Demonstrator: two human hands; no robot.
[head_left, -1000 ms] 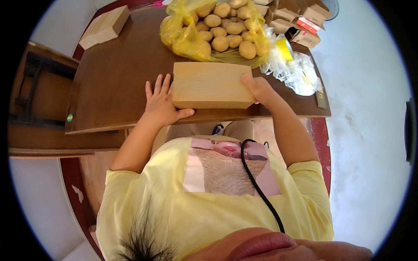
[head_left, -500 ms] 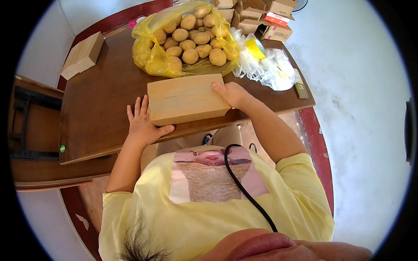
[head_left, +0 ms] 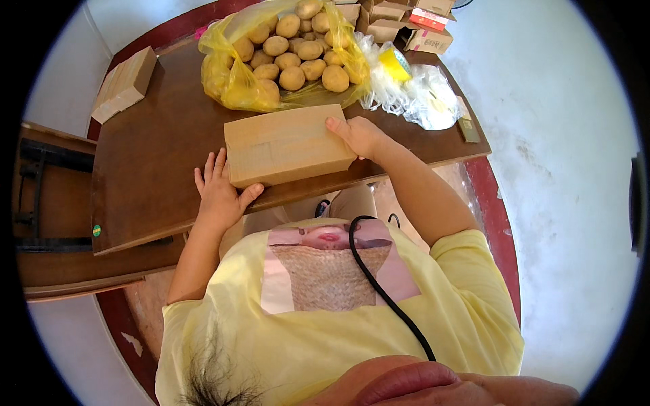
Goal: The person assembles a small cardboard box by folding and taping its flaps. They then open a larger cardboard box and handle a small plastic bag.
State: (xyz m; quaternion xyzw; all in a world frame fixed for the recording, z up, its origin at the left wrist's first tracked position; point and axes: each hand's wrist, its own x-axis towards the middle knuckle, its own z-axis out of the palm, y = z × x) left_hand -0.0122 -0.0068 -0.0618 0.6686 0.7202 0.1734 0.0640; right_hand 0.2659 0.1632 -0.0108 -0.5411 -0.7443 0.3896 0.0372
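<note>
A closed, brown cardboard box [head_left: 284,149] lies flat near the front edge of the brown table, slightly askew to it. My right hand [head_left: 362,137] grips its right end, thumb on the top face and the other fingers mostly hidden behind that end. At the box's left end is my left hand [head_left: 222,193], its fingers spread and pointing away from me. The left thumb sits by the near left corner, next to the front face.
Behind the box, a yellow plastic bag [head_left: 230,88] stands open, full of potatoes [head_left: 292,78]. To its right are clear plastic bags [head_left: 433,101] and a yellow tape roll [head_left: 395,64]. Open cartons [head_left: 382,30] crowd the far right. Another cardboard box [head_left: 125,84] lies far left.
The whole view has shifted a little, so the table things appear slightly higher. My left thumb now angles upward more beside the box. The right hand keeps its grip.
</note>
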